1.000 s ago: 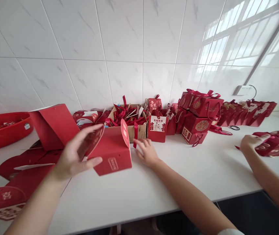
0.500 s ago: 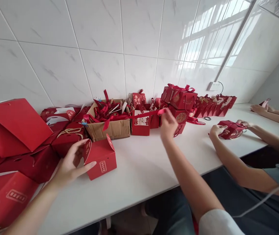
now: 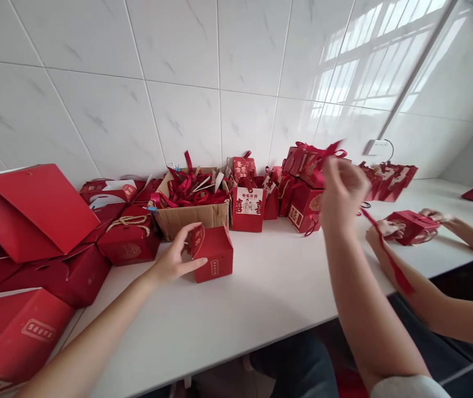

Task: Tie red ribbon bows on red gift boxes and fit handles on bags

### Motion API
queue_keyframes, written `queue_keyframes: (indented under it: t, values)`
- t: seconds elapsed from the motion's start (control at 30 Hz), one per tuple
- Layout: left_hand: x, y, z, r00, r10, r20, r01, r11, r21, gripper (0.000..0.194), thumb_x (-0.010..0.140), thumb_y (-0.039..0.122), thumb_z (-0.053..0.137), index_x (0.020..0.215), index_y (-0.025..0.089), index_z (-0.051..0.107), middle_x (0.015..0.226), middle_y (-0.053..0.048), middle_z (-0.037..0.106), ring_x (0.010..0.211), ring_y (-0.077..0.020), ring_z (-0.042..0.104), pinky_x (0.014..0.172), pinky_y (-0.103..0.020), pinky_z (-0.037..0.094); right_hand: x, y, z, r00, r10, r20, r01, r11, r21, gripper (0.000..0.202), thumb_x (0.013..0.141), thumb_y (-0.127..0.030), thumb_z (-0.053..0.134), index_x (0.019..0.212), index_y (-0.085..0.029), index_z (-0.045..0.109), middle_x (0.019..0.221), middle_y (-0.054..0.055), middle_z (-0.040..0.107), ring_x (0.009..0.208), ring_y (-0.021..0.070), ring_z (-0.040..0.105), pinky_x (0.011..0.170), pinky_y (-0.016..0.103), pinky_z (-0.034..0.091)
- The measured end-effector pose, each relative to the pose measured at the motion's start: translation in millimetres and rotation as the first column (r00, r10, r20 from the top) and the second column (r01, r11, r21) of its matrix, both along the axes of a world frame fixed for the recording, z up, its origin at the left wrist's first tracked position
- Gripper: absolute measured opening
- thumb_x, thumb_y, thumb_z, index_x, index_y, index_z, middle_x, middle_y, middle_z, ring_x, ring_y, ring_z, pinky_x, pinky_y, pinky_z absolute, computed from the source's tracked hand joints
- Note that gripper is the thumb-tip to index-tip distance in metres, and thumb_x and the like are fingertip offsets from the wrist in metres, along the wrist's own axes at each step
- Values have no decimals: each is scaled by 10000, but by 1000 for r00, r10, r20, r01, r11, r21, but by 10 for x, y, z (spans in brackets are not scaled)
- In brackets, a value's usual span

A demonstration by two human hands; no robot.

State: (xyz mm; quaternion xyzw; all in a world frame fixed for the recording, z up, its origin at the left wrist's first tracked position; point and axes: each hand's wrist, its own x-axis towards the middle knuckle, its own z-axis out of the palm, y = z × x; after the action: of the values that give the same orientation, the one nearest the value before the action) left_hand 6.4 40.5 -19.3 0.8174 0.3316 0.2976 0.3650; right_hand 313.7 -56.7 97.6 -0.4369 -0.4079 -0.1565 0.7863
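My left hand (image 3: 178, 258) grips the left side of a small red box (image 3: 216, 255) that stands on the white table (image 3: 261, 287). Its fingers are behind the box's raised round flap and the thumb lies on the front face. Raised at the right, my right hand (image 3: 342, 185) is closed on a red ribbon (image 3: 389, 257), which trails down to the right in front of a co-worker's arm. Behind the small box, a cardboard box (image 3: 192, 218) holds a tangle of red ribbons (image 3: 190, 188).
Red boxes (image 3: 130, 237) are piled at the left, under a large open one (image 3: 32, 210). Gift bags (image 3: 248, 213) and stacked boxes (image 3: 306, 204) line the wall. At the right, a co-worker's hands hold a red box (image 3: 412, 226).
The ribbon has come out of the cardboard box with my right hand, which moved right and up. My left hand and the small box have shifted right across the table.
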Motion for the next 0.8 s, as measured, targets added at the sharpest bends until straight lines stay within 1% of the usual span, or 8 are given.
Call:
queue_keyframes:
  t: [0.03,0.07,0.17,0.23,0.37,0.5,0.63,0.8]
  values:
    - [-3,-7,81,995,-45,-87,46,999,7,805,757,457,644,1423,259,237,1433,-116,409,1241,-270,497,1005,-379,446,-77,119,-71,998,66,8,-63,976,-210,197,797,-331,617,686,-169,614,688,12,577,684,155,556,667,317,452]
    - [-14,-19,185,978,-78,-192,82,997,12,818,760,471,637,1444,274,235,1473,-112,371,1280,-278,464,1014,-375,435,-151,213,-117,983,181,-5,-168,897,-409,217,791,-346,614,663,-171,594,660,4,550,661,148,525,636,299,426]
    - [-55,-78,594,855,-67,-515,90,996,21,879,708,584,654,1464,347,271,1570,-67,226,1361,-329,368,1011,-377,429,-347,335,-114,795,594,-126,-467,466,-751,308,823,-442,565,671,-174,576,652,5,542,622,132,481,589,271,377]
    - [-61,-138,866,825,-8,-565,42,998,47,794,762,649,549,1458,375,281,1547,-37,301,1331,-316,417,971,-371,457,-442,338,-54,665,729,-161,-517,294,-804,359,845,-495,527,689,-174,574,682,13,559,608,121,468,578,264,360]
    - [34,-267,1150,835,172,-522,-43,967,251,553,833,602,467,1335,371,469,1466,4,428,1320,-296,413,1003,-407,428,-535,402,-11,571,813,-114,-397,152,-905,397,870,-481,485,620,-174,518,598,-10,498,523,93,381,526,257,303]
    - [229,-316,1071,790,158,-592,63,940,335,373,861,443,463,1181,289,579,1319,-28,558,1257,-294,432,990,-439,413,-504,599,-125,462,885,-64,-91,-25,-996,393,838,-392,523,528,-177,413,522,-39,377,496,81,305,493,254,258]
    - [399,-249,932,732,134,-668,142,929,341,298,885,327,411,1071,217,617,1162,-75,627,1096,-282,521,934,-437,418,-452,735,-242,458,887,-58,13,-72,-997,380,829,-347,508,534,-188,330,529,-53,285,500,79,251,473,256,213]
    - [508,-149,865,727,128,-675,107,949,296,308,915,294,326,929,220,625,1026,-73,660,962,-273,584,868,-412,430,-474,732,-257,439,895,-75,34,-100,-994,381,831,-328,491,535,-189,297,536,-55,261,502,78,226,477,256,210]
